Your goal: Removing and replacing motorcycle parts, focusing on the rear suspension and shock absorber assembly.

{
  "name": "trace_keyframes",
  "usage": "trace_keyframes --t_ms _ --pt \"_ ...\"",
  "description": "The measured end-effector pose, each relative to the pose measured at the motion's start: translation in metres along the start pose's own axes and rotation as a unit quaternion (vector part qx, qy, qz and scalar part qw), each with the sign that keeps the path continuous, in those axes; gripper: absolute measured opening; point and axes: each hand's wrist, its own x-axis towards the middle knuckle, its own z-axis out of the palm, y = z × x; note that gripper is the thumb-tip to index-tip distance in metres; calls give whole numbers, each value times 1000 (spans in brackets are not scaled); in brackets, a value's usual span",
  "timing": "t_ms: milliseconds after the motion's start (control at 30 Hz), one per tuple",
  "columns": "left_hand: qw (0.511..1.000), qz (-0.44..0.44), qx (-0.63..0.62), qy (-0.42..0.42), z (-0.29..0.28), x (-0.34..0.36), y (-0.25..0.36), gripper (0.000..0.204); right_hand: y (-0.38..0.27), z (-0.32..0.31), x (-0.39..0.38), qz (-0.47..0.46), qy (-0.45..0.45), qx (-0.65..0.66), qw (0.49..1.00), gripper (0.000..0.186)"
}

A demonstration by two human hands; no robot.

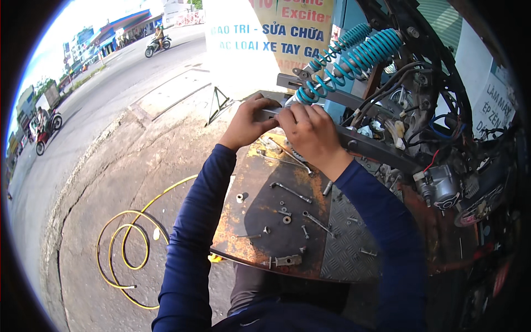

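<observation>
My left hand (248, 123) is closed around the end of a grey metal arm (348, 135) of the vehicle frame. My right hand (310, 130) grips that arm just right of it, fingers curled at the lower end of a teal-sprung shock absorber (359, 60); what is under the fingertips is hidden. A second teal spring (345, 40) stands behind. Below my hands a rusty metal work surface (243, 213) with a chequer-plate section (351, 260) bears wrenches (290, 192), washers (286, 219), bolts (305, 232) and other loose parts.
A yellow hose (146, 249) lies coiled on the concrete at left. A folding black stand (215, 108) and a large sign (265, 30) stand ahead. Wiring (387, 88) and a metal engine part (442, 182) are at right. Riders on motorbikes (157, 44) are on the street.
</observation>
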Motion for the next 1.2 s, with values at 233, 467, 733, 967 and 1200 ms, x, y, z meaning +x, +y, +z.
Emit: trace_keyframes --t_ms 233,467,733,967,1200 --pt "993 9 -91 69 9 0 -31 29 -43 -3 26 31 -244 -333 910 13" --pt "993 -22 -87 70 14 2 -18 28 -47 -7 60 247 -411 -224 849 23" --pt "962 -118 -237 60 11 3 -8 19 -35 3 50 405 -321 -57 854 18" --pt "944 -130 -283 109 16 2 -12 27 -41 13 41 231 -319 -265 880 20" --pt "943 -141 -269 137 18 1 -20 29 -57 9 57 306 -349 -314 828 18"
